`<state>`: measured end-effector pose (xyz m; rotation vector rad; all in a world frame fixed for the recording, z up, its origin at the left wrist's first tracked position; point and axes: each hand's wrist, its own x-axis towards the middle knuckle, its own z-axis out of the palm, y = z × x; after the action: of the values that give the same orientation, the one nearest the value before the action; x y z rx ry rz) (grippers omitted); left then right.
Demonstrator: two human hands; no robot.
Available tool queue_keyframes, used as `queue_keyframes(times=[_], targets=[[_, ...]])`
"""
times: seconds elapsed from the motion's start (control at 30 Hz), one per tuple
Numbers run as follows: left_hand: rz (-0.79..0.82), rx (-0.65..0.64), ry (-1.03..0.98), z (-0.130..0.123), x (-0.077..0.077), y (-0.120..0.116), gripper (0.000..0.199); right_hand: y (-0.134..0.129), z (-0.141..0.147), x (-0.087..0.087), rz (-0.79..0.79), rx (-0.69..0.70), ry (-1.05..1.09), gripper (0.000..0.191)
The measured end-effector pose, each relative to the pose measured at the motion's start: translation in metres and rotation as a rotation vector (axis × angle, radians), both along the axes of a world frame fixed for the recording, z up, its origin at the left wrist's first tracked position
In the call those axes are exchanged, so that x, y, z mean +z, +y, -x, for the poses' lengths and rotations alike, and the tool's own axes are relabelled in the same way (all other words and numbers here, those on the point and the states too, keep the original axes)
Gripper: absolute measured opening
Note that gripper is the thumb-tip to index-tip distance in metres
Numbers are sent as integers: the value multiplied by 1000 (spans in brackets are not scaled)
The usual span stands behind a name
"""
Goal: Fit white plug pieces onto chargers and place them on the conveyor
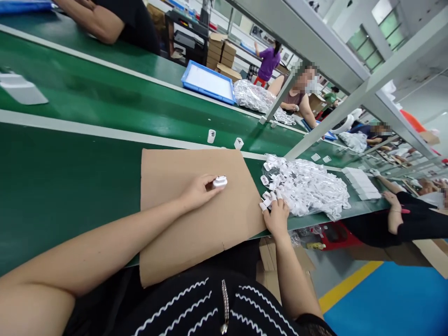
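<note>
The left hand [199, 192] pinches a white plug [220, 182] over the cardboard sheet [213, 224]. Right of the cardboard, the right hand [277, 217] touches a plug heap [308, 186]; I cannot tell whether it grips one. Beyond the cardboard's far edge stand two white pieces [211, 136].

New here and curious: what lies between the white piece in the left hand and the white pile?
In the head view, bare cardboard, then a strip of green bench.

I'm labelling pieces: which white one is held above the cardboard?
The piece in the left hand, unlike loose ones on the belt or heaped by the right hand.
</note>
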<state>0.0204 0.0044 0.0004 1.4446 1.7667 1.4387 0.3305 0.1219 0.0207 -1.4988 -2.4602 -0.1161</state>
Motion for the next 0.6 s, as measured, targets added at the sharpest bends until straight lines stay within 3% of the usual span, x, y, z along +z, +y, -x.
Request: queue_keyframes(times=[0.13,0.27,0.33,0.47,0.53,0.6], targets=[[121,32,-238,5,7,-1,49,9,7,2,91,3,44,37],[160,-97,-602,10,21,-8,62,7,40,27,53,76,85,49],[172,-190,-759,9,28,-11,64,2,66,45,58,315,174,60],[167,-327,-878,9,41,-15,56,-7,122,71,357,933,408,64],[130,-330,-860,12,43,-14,54,-6,143,73,471,1027,505,60],[53,-252,-816,13,42,-12,58,-2,158,67,537,1009,619,55]])
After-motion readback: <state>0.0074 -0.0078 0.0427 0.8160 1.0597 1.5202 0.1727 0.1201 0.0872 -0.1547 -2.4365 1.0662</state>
